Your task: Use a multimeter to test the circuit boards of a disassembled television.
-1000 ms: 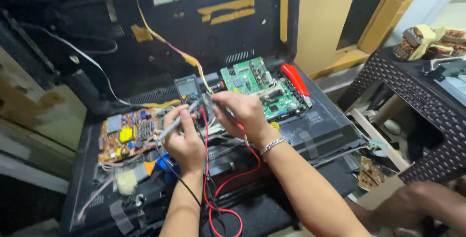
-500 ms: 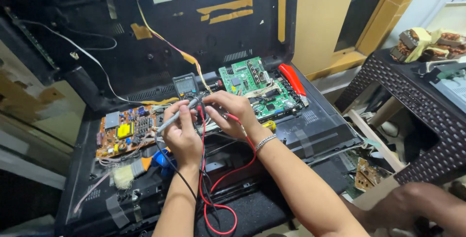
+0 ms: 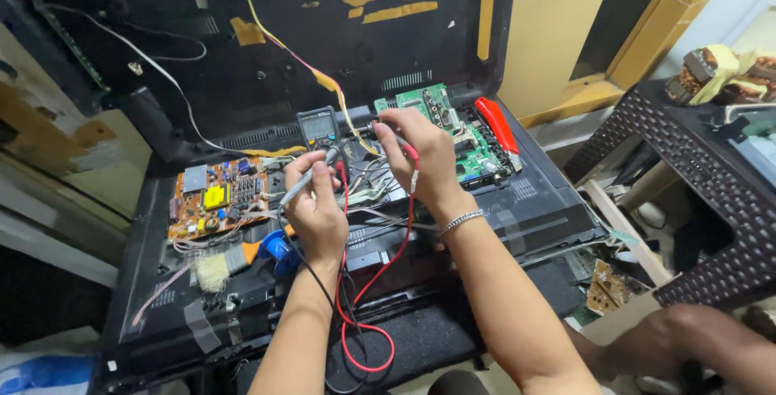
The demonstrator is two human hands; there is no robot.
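Note:
My left hand (image 3: 317,209) grips a grey multimeter probe (image 3: 308,177) whose tip points up toward a small black multimeter (image 3: 318,126). My right hand (image 3: 425,152) pinches the red probe (image 3: 411,160), its tip near the wiring beside the green circuit board (image 3: 453,132). Red and black leads (image 3: 368,314) hang from both hands down over the open back of a flat television (image 3: 533,209). An orange power board (image 3: 212,201) lies left of my left hand.
A small brush (image 3: 217,268) and a blue roll (image 3: 279,247) lie below the orange board. A red-handled tool (image 3: 497,124) rests right of the green board. The removed black rear cover (image 3: 323,31) stands behind. A dark woven table (image 3: 703,168) is right.
The view has drawn closer. Both hands shifted slightly on the probes; my right hand moved up toward the green board while my left stayed near the meter.

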